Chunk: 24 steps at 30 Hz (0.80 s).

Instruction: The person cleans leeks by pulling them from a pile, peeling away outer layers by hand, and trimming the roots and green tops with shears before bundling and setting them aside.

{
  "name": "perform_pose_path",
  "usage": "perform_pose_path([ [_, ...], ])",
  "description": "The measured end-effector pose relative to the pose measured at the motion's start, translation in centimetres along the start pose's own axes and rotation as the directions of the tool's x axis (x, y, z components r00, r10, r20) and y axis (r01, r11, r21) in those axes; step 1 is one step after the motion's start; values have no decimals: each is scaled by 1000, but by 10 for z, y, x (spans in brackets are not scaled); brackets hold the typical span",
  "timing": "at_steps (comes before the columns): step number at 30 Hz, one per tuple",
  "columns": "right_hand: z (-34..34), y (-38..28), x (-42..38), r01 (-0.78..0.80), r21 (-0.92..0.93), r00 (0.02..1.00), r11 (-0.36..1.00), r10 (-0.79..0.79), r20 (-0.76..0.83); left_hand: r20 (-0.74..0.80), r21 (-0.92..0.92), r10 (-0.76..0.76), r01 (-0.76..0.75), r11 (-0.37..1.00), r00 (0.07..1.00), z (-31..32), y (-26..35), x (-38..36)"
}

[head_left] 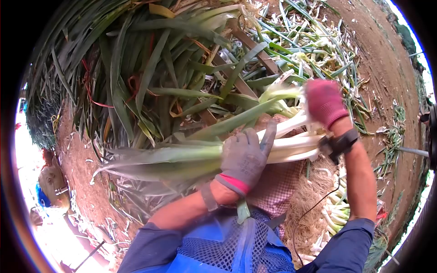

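Across the lap lies a bundle of long green onions [182, 157], white stalks to the right and green leaves to the left. My left hand [246, 157], in a grey glove with a pink cuff, is wrapped over the middle of these stalks. At the right, my right hand [324, 102], in a red-pink glove, is closed in a fist at the white ends, by a stalk [291, 93] with loose leaves. Motion blurs it, and what its fingers hold is hidden. A dark device [339, 143] is strapped at the right wrist.
A large pile of green onions [136, 68] fills the upper left, with wooden slats [257, 52] beside it. Peeled leaf scraps [314, 41] cover the ground at the top. Trimmed roots [302, 195] and more white stalks [337, 209] lie at the lower right. A cable [302, 223] hangs there.
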State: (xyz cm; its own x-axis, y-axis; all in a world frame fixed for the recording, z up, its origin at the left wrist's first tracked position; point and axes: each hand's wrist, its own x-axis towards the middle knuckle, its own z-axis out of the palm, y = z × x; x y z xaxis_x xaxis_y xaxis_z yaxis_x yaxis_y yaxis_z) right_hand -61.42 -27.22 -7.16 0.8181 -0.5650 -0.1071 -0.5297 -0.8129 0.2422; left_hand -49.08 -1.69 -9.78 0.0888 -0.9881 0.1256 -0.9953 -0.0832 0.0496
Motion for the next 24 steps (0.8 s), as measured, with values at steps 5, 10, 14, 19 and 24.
perform_pose_path([
  [5,-44,111,-10,-638,-29,770,769,638,2,-5,39,-13,13,999,1000,-2,4,-1],
  [10,-59,-30,13,35,523,956,851,-180,230,21,81,35,-37,996,999,-2,10,1],
  [14,-25,-86,33,157,593,822,790,-438,365,48,87,27,-31,996,998,1,10,-8],
  [19,-15,-54,39,229,97,902,969,-249,352,-35,25,9,-8,1000,999,-2,6,-9],
  [24,-17,82,26,-409,115,911,905,397,113,-16,-3,26,-26,1000,1000,-2,4,-9],
])
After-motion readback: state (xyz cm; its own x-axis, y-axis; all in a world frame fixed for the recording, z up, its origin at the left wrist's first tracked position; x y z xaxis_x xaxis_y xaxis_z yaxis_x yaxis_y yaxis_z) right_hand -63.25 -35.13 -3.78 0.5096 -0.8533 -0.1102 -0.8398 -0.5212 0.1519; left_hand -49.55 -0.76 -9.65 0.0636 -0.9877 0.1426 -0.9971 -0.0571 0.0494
